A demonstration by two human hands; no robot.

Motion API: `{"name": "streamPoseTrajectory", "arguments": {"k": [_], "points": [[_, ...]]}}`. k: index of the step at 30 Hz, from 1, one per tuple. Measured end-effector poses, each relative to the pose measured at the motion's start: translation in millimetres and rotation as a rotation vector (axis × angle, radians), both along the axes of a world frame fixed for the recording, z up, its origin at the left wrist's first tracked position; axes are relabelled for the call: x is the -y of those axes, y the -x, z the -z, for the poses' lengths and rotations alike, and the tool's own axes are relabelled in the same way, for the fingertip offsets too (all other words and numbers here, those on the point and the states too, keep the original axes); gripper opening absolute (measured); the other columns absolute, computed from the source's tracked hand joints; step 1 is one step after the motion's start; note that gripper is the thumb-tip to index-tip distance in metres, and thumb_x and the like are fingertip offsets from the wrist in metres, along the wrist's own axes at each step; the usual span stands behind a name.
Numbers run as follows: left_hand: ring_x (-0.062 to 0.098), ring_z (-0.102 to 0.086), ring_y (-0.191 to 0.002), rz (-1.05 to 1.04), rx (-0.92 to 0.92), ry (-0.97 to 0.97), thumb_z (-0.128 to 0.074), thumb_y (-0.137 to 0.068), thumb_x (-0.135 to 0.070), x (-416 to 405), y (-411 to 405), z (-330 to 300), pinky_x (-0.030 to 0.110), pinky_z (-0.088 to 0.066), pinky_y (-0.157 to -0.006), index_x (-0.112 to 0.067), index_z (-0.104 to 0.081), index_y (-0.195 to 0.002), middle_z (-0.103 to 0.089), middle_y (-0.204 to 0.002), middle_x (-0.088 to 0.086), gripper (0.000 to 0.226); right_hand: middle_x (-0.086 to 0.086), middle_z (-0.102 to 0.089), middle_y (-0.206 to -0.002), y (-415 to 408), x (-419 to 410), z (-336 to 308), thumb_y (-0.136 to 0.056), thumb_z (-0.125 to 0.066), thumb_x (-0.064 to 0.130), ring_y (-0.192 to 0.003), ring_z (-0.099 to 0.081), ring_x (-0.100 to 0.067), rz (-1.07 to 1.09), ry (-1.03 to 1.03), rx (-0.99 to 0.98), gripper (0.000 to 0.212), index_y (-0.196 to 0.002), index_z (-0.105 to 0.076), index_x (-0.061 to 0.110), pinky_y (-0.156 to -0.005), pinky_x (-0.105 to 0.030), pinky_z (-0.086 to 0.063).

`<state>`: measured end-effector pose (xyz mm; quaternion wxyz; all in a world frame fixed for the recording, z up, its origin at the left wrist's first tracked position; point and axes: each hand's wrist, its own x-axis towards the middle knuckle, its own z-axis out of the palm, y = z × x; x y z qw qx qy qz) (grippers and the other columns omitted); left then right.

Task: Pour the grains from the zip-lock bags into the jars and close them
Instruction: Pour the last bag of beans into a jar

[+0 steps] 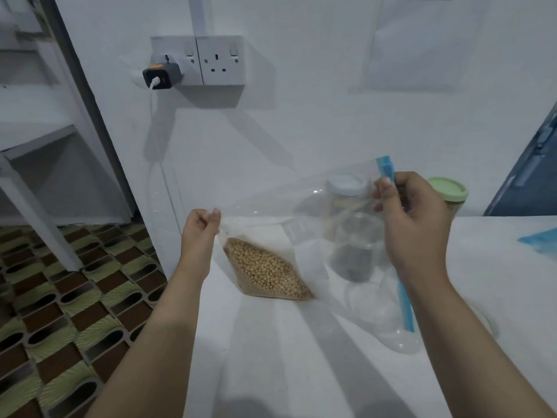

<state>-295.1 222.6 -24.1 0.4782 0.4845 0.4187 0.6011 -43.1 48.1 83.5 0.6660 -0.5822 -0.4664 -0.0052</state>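
Pinching a clear zip-lock bag (289,212) above the white desk (271,357), the left hand (200,236) grips its bottom corner beside the grains (266,273); the right hand (413,218) grips its blue zipper end in front of 2 jars (349,200).

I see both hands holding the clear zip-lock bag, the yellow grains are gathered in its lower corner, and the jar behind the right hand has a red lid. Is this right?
Not quite: the lid of the jar behind the right hand is light green, not red, as the head view shows. The rest holds: both hands hold the zip-lock bag, left hand included, with the grains in its lower corner.

Clear bag (286,206) with blue zip strip (387,170), tan grains (268,273), pale green jar lid (447,190), brown-and-green patterned floor (60,312)
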Motion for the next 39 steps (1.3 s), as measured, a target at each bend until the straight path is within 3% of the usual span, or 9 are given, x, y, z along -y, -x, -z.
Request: {"name": "streamPoseTrajectory", "arguments": {"k": [3,6,9,13,18,21,31,35,39], "points": [[0.011,-0.054,-0.094,0.067,0.046,0.041,-0.057,-0.099,-0.03,5,-4,7,0.032,-0.04,-0.096,-0.025,-0.052,-0.092,-0.057,-0.096,-0.004,0.01,0.011,-0.067,-0.079,4,0,5,-0.101,-0.055,0.024,-0.077,-0.064,-0.019,-0.006,0.001,-0.003,0.018,-0.088,-0.064,0.016,-0.075,-0.044,-0.055],[0.009,-0.054,-0.118,0.126,-0.016,0.103,-0.058,-0.098,-0.029,11,-8,12,0.03,-0.039,-0.104,-0.027,-0.06,-0.099,-0.065,-0.114,-0.012,0.003,0.007,-0.068,-0.081,6,2,7,-0.101,-0.053,0.024,-0.076,-0.062,-0.02,-0.003,-0.001,-0.014,0.017,-0.088,-0.063,0.018,-0.074,-0.039,-0.052],[0.003,-0.059,-0.104,0.106,-0.119,0.067,-0.057,-0.099,-0.023,10,-12,8,0.025,-0.041,-0.098,-0.019,-0.068,-0.095,-0.069,-0.103,-0.01,0.013,0.005,-0.066,-0.081,7,3,8,-0.102,-0.052,0.021,-0.074,-0.061,-0.016,0.01,0.002,-0.001,0.017,-0.087,-0.061,0.017,-0.07,-0.028,-0.048],[0.004,-0.062,-0.081,0.002,-0.083,-0.019,-0.053,-0.101,-0.019,9,-27,-7,0.02,-0.048,-0.084,-0.018,-0.061,-0.087,-0.066,-0.087,-0.005,0.017,0.008,-0.066,-0.079,0,3,0,-0.101,-0.053,0.023,-0.071,-0.061,-0.01,0.018,0.005,-0.044,0.018,-0.085,-0.06,0.022,-0.069,-0.021,-0.049],[0.005,-0.055,-0.07,-0.117,0.009,-0.061,-0.046,-0.104,-0.023,17,-48,-28,0.022,-0.045,-0.071,-0.022,-0.055,-0.085,-0.063,-0.087,-0.01,0.022,0.003,-0.07,-0.083,-20,8,-12,-0.099,-0.059,0.027,-0.069,-0.065,-0.009,0.018,-0.004,-0.116,0.015,-0.091,-0.064,0.016,-0.074,-0.03,-0.054],[0.006,-0.05,-0.067,-0.133,0.065,-0.132,-0.045,-0.104,-0.023,19,-54,-51,0.023,-0.041,-0.068,-0.025,-0.053,-0.083,-0.064,-0.087,-0.01,0.023,0.002,-0.071,-0.084,-33,12,-20,-0.097,-0.061,0.031,-0.068,-0.066,-0.011,0.005,-0.029,-0.182,0.016,-0.089,-0.063,0.017,-0.072,-0.036,-0.055],[0.004,-0.046,-0.064,-0.242,0.089,-0.2,-0.041,-0.105,-0.02,41,-71,-104,0.021,-0.043,-0.075,-0.026,-0.051,-0.08,-0.065,-0.083,-0.012,0.028,0.006,-0.066,-0.075,-55,17,-56,-0.094,-0.066,0.031,-0.062,-0.06,-0.005,-0.092,-0.106,-0.333,0.023,-0.079,-0.056,0.016,-0.06,-0.025,-0.051],[0.002,-0.045,-0.064,-0.278,0.1,-0.198,-0.04,-0.105,-0.02,59,-75,-112,0.015,-0.043,-0.076,-0.026,-0.051,-0.081,-0.064,-0.085,-0.011,0.027,0.003,-0.069,-0.08,-66,21,-63,-0.097,-0.062,0.028,-0.065,-0.062,-0.007,-0.153,-0.088,-0.35,0.021,-0.093,-0.064,0.007,-0.066,-0.027,-0.056],[0.002,-0.044,-0.061,-0.313,0.131,-0.194,-0.039,-0.105,-0.019,74,-80,-124,0.009,-0.043,-0.068,-0.024,-0.048,-0.082,-0.066,-0.086,-0.012,0.025,0.004,-0.069,-0.081,-75,19,-70,-0.1,-0.055,0.025,-0.063,-0.061,-0.007,-0.18,-0.085,-0.334,0.017,-0.095,-0.065,0.012,-0.063,-0.026,-0.053]]}}
